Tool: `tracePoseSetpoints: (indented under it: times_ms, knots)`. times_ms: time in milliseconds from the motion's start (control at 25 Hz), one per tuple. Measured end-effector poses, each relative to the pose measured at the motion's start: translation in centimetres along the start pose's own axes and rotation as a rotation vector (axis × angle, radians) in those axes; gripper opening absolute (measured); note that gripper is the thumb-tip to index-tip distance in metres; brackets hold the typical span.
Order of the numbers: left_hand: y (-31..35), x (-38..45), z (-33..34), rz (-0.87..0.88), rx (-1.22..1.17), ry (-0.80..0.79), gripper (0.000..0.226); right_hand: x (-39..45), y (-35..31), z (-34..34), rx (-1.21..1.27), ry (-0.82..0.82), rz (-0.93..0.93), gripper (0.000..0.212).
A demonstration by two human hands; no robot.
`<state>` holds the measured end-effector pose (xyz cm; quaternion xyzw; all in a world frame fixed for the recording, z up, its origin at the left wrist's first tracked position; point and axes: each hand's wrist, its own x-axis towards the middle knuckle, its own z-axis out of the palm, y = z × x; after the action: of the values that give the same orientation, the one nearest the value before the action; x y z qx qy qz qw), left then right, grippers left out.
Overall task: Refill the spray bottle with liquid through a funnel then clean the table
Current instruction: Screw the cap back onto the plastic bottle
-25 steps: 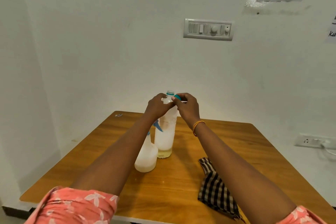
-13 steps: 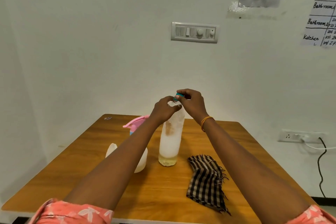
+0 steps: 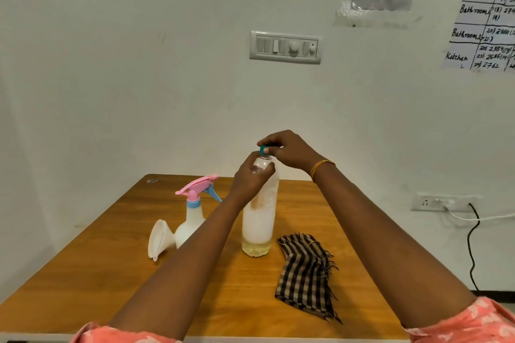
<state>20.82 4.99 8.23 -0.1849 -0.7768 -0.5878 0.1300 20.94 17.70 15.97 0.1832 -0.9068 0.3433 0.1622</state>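
A tall clear plastic bottle stands upright mid-table, foamy inside with a little yellowish liquid at the bottom. My left hand grips its neck. My right hand pinches the teal cap at the bottle's mouth. To the left stands a white spray bottle with a pink and blue trigger head. A white funnel lies on its side against the spray bottle's base. A black-and-beige checked cloth lies crumpled to the right of the tall bottle.
The wooden table stands against a white wall. A switch panel is on the wall above. At the right, a wall socket has a black cable hanging down. Handwritten paper hangs at the upper right.
The view has shifted, so the spray bottle and funnel now show left of my left arm. Both hands stay at the tall bottle's neck and cap.
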Motion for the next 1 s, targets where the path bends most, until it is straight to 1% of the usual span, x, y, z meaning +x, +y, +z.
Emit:
tracePoseSetpoints:
  times_ms: [120,200,280,400,480,520,640,720,760,800,840,920,960,1000]
  knots:
    - [-0.4,0.0,-0.1,0.031,0.034,0.014,0.050,0.5,-0.3,0.4,-0.026,0.057,0.010,0.024]
    - [-0.7,0.0,-0.3,0.043,0.073,0.005,0.057,0.6,-0.5,0.4,-0.049,0.039,-0.009,0.022]
    - [-0.8,0.3,-0.7,0.042,0.048,-0.031,0.058,0.5,-0.5,0.1,-0.050,-0.003,-0.039,0.023]
    - [-0.9,0.9,-1.2,0.029,0.001,-0.110,0.053,0.2,-0.4,-0.4,0.016,-0.061,-0.067,0.028]
    - [-0.9,0.9,-1.1,0.026,-0.021,-0.113,0.053,0.2,-0.3,-0.5,0.022,-0.073,-0.069,0.030]
    - [-0.9,0.8,-1.0,0.037,-0.025,-0.104,0.056,0.3,-0.3,-0.6,0.001,-0.068,-0.065,0.027]
    - [-1.3,0.7,-0.8,0.065,-0.009,-0.089,0.065,0.5,-0.3,-0.6,0.000,0.007,-0.023,0.023]
    - [-1.6,0.7,-0.9,0.038,-0.002,-0.078,0.072,0.4,-0.2,-0.1,0.036,0.095,0.020,0.025]
    - [-1.7,0.8,-1.0,0.019,0.004,-0.072,0.075,0.2,0.0,0.2,0.062,0.114,0.040,0.026]
    - [-1.7,0.7,-1.0,0.016,0.011,-0.067,0.075,0.1,0.2,0.5,0.122,0.094,0.047,0.028]
    - [-1.5,0.6,-0.9,0.032,0.018,-0.063,0.070,-0.1,0.5,0.7,0.228,0.038,0.043,0.030]
    - [-1.2,0.5,-0.8,0.072,0.025,-0.062,0.057,-0.4,1.1,1.0,0.522,-0.093,0.049,0.039]
    - [-1.1,0.5,-0.8,0.077,0.018,-0.062,0.054,-0.5,1.4,1.1,0.633,-0.123,0.061,0.040]
    - [-1.1,0.4,-0.7,0.072,0.006,-0.060,0.052,-0.5,1.5,1.1,0.685,-0.109,0.071,0.039]
